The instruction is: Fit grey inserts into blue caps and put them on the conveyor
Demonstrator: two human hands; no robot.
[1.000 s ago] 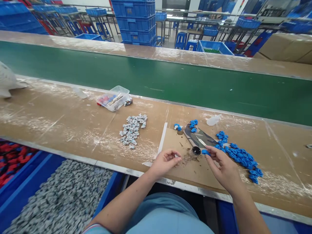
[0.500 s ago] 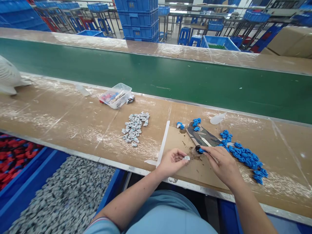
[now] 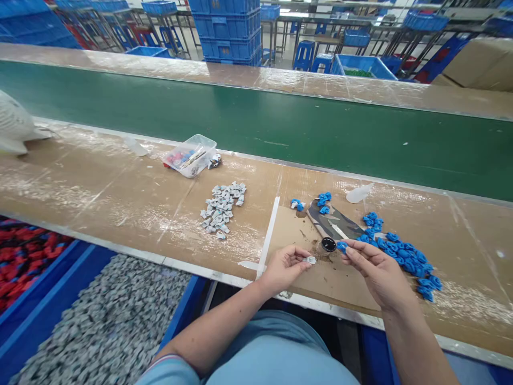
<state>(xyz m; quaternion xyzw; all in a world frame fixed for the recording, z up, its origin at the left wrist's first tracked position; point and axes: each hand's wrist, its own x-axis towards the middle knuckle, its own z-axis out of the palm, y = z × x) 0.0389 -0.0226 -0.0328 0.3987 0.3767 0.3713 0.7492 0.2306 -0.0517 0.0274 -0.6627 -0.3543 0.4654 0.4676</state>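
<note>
Both hands hover low over the near edge of the counter (image 3: 120, 198), close together but not touching. The left hand (image 3: 285, 267) is curled, with its thumb and fingertips pinched on a small grey piece (image 3: 309, 260) that pokes out toward the other hand. The right hand (image 3: 377, 272) pinches a small blue piece (image 3: 342, 246) between thumb and forefinger, held just beside a little black-topped pot (image 3: 328, 245) that stands on the brown cardboard sheet (image 3: 304, 283) under both hands.

Just beyond the right hand's fingertips lies a camouflage-patterned pad (image 3: 334, 222) with a thin pale stick resting on it. To the right of that hand a loose trail of blue pieces (image 3: 404, 256) runs outward, and a few more blue pieces (image 3: 323, 200) sit at the far end of the pad. Farther off to the left of the left hand lies a heap of grey pieces (image 3: 222, 208), and beyond it a clear plastic tub (image 3: 190, 155) holding mixed small items. A white strip (image 3: 269, 230) lies along the cardboard's left edge, close to the left hand. Behind everything runs a green conveyor belt (image 3: 280, 133). Below the counter, to the left of the person's arm, a blue bin of grey pieces (image 3: 100, 321) sits beside one of red pieces (image 3: 24, 256).
</note>
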